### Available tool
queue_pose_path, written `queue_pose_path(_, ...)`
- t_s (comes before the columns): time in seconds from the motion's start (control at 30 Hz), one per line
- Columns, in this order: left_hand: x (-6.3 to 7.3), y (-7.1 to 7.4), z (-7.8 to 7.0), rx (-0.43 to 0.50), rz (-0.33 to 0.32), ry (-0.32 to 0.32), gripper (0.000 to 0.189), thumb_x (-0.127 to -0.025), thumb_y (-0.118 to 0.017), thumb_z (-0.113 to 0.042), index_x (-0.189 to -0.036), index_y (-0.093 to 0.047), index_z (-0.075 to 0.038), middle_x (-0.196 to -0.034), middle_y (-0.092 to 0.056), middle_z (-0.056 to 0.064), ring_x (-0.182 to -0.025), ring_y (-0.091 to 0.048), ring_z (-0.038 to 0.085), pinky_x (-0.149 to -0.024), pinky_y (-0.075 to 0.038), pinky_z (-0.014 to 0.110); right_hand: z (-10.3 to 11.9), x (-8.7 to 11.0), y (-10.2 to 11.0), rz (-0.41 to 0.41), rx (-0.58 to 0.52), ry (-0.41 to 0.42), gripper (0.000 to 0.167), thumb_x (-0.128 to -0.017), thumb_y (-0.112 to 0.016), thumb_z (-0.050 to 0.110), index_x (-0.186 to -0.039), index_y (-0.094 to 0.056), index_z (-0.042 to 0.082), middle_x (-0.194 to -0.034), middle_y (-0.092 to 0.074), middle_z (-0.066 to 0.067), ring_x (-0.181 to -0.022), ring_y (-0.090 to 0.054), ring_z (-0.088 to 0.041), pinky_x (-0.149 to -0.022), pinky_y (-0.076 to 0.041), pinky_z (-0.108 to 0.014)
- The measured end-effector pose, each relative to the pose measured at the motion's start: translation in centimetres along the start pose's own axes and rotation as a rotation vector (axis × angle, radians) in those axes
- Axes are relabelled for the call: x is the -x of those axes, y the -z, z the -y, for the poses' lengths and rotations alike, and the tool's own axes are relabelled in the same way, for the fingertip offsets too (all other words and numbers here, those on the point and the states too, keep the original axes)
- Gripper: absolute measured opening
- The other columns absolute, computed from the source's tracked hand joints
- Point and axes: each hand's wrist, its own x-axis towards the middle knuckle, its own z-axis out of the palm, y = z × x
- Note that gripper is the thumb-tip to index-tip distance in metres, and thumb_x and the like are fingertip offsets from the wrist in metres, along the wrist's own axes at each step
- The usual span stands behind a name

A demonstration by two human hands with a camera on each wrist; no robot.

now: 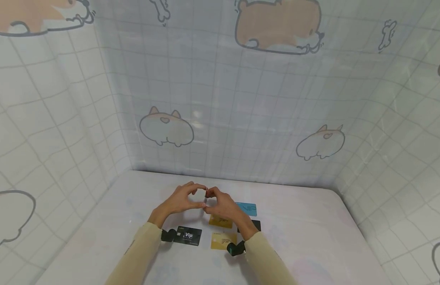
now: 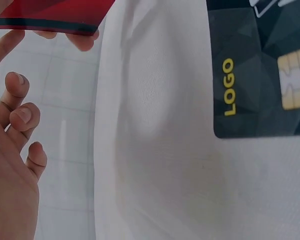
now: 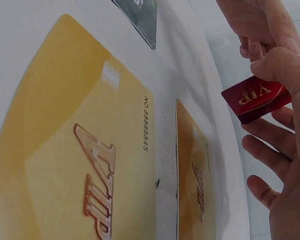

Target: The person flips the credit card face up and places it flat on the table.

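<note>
A red VIP card [image 3: 262,100] is raised above the table between both hands, edge-on in the head view. My left hand [image 1: 179,199] pinches it from the left, thumb and index finger at its edges. From the other side my right hand [image 1: 223,205] grips the same card, its thumb lying across the printed face in the right wrist view. In the left wrist view the red card [image 2: 55,17] shows a dark stripe along its lower edge, with the left index fingertip against that edge. The left hand's remaining fingers curl loosely below the card.
Below the hands, a black Vip card [image 1: 188,236] lies at the left. Two gold VIP cards [image 1: 222,240] are in the middle. A blue card [image 1: 249,209] and a dark card [image 1: 256,225] lie at the right, partly behind the right arm. A patterned curtain [image 1: 220,91] hangs behind the table [image 1: 305,225].
</note>
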Motion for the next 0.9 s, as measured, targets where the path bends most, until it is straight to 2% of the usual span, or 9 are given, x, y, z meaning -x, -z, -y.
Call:
queue_pose_path(0.17,0.0,0.2,0.1,0.000,-0.017,0.001,0.065,-0.081,-0.076,-0.059,-0.137,-0.058,-0.031,-0.098,-0.055,0.011,-0.091,-0.052,0.034,-0.081,-0.028,0.045,-0.1,-0.1,-0.1,-0.016,-0.003,-0.011,0.058,-0.088,-0.073,0.046,-0.134,-0.051,0.019,-0.129,-0.063,-0.001,-0.123,-0.059,-0.024,-0.100,-0.048,-0.046)
queue_pose_path(0.4,-0.1,0.4,0.6,-0.007,-0.031,-0.001,0.067,-0.081,-0.077,-0.059,-0.138,-0.057,-0.031,-0.101,-0.057,0.015,-0.095,-0.052,0.035,-0.079,-0.030,0.043,-0.2,-0.4,-0.1,-0.046,0.039,-0.027,0.059,-0.087,-0.075,0.044,-0.135,-0.053,0.017,-0.126,-0.063,-0.001,-0.117,-0.060,-0.023,-0.096,-0.051,-0.043)
queue_pose_path(0.5,-0.1,0.5,1.0,0.029,-0.033,-0.002,0.066,-0.081,-0.079,-0.056,-0.137,-0.057,-0.030,-0.102,-0.058,0.017,-0.094,-0.053,0.036,-0.077,-0.035,0.040,-0.4,-0.4,-0.2,-0.049,0.037,-0.032,0.060,-0.086,-0.075,0.046,-0.135,-0.054,0.017,-0.125,-0.063,0.001,-0.115,-0.060,-0.020,-0.095,-0.052,-0.040)
queue_pose_path(0.67,-0.1,0.4,1.5,0.076,-0.028,0.004,0.064,-0.081,-0.081,-0.051,-0.135,-0.057,-0.026,-0.104,-0.060,0.018,-0.090,-0.053,0.028,-0.073,-0.043,0.036,-0.5,-0.5,-0.3,-0.054,0.033,-0.033,0.059,-0.086,-0.077,0.043,-0.134,-0.056,0.016,-0.122,-0.063,0.003,-0.112,-0.060,-0.018,-0.093,-0.053,-0.036)
queue_pose_path(0.77,0.1,0.4,1.6,0.086,-0.026,0.012,0.065,-0.081,-0.081,-0.049,-0.135,-0.057,-0.021,-0.104,-0.060,0.017,-0.090,-0.054,0.026,-0.073,-0.044,0.036,-0.6,-0.5,-0.2,-0.051,0.046,-0.030,0.059,-0.085,-0.078,0.043,-0.133,-0.057,0.016,-0.120,-0.063,0.003,-0.109,-0.060,-0.017,-0.089,-0.053,-0.032)
queue_pose_path(0.9,0.3,0.5,1.8,0.090,-0.029,0.029,0.061,-0.081,-0.082,-0.045,-0.133,-0.058,-0.021,-0.102,-0.060,0.013,-0.090,-0.055,0.026,-0.073,-0.045,0.035,-0.7,-0.5,-0.1,-0.053,0.073,-0.018,0.058,-0.085,-0.078,0.044,-0.133,-0.058,0.017,-0.116,-0.061,0.004,-0.100,-0.057,-0.014,-0.080,-0.051,-0.026)
